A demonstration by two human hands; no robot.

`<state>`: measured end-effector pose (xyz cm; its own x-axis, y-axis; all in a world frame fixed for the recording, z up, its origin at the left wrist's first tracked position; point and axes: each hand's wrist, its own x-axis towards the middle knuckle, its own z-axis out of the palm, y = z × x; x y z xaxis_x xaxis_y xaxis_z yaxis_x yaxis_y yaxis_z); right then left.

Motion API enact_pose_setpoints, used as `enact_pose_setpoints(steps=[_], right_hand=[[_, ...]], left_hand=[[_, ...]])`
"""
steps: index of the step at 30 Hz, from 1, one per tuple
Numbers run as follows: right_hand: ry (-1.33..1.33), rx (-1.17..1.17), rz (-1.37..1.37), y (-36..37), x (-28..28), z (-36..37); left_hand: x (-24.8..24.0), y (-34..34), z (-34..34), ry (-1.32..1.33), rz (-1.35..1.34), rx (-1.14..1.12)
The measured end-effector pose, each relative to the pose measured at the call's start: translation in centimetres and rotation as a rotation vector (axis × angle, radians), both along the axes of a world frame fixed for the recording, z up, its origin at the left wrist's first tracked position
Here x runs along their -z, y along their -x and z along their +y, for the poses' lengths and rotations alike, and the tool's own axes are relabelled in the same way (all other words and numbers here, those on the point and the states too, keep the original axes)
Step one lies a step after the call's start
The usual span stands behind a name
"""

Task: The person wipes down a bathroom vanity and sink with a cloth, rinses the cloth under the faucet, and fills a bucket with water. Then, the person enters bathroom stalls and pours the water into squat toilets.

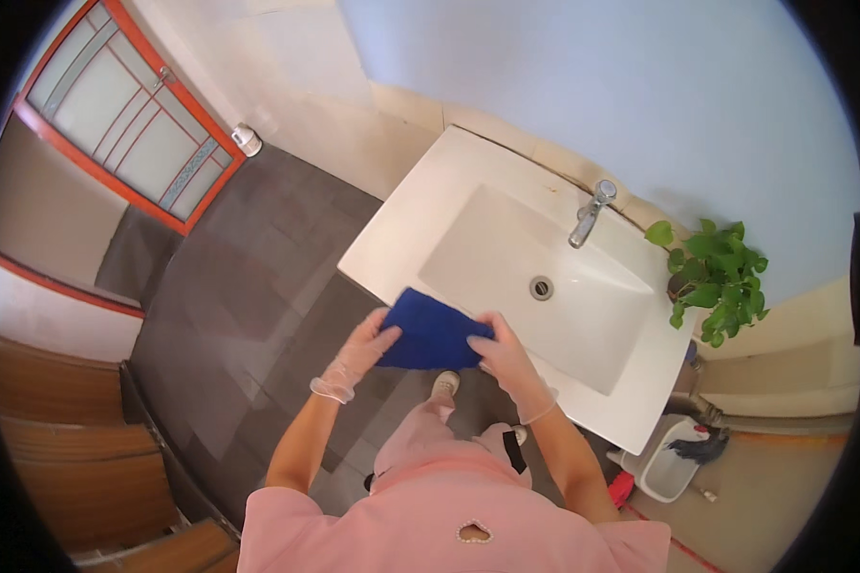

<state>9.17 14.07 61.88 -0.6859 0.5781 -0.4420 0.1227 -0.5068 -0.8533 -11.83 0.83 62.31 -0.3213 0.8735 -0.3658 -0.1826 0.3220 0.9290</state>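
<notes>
As clear-gloved left hand [358,351] and right hand [506,357] stretch matte, four-sided blue cloth [430,332] | grip: clamped on its sides

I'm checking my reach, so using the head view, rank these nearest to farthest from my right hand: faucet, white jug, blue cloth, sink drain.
1. Blue cloth: in your right hand.
2. Sink drain: ahead, slightly right.
3. Faucet: farther ahead, right.
4. White jug: far left, near the door.
</notes>
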Motion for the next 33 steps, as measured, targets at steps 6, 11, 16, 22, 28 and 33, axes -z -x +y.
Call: enact_pose_setpoints(steps=[6, 11, 16, 22, 28, 33], right_hand=[[-0.059, 0.287, 0.189, 11.1, -0.6, 3.3], [-0.119, 0.551, 0.138, 6.9, 2.1, 4.2], [-0.303, 1.171, -0.013, -8.8, 7.6, 1.1], [-0.496, 2.041, -0.307, -27.4, 4.7, -10.2], [-0.316, 2.348, -0.479, -32.7, 8.6, -23.9], [0.065, 2.494, -0.419, -32.1, 13.9, -30.5]], left_hand=[[-0.7, 12.7, 5.7, -0.226, 0.237, -0.024], [6.3, 18.2, 10.1, -0.137, 1.157, -0.037], [11.7, 12.2, 13.2, 0.200, 1.740, 0.350], [14.0, 14.0, 16.4, 0.261, 1.576, 0.357], [11.8, 6.7, 17.2, -0.030, 1.567, 0.364], [9.4, -14.4, 15.3, -0.526, 1.125, 0.802]])
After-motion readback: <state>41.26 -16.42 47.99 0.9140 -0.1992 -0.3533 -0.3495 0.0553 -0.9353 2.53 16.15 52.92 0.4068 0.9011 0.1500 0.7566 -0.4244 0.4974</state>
